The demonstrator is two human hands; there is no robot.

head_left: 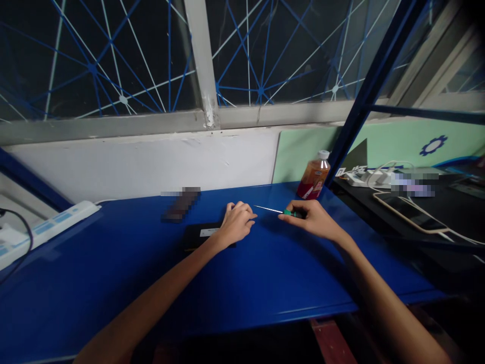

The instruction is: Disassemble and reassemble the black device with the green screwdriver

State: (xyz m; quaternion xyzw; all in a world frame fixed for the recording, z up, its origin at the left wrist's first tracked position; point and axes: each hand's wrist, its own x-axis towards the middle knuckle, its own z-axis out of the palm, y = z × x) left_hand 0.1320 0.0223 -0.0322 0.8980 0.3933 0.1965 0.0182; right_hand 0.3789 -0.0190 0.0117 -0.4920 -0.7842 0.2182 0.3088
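Right hand (pixel 312 217): pinching screwdriver (pixel 287 213), tip apart from black case (pixel 194 235). Left hand (pixel 237 222): beside or on case, grip indeterminable.

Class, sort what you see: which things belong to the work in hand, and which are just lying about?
In the work:
- screwdriver, in the right hand
- black box, partly under the left hand

Lying about:
- bottle
- power strip
- phone

blue table (pixel 265 283): smooth, glossy | bottle (pixel 313 177): clear plastic | screwdriver shaft (pixel 270 209): shiny metal
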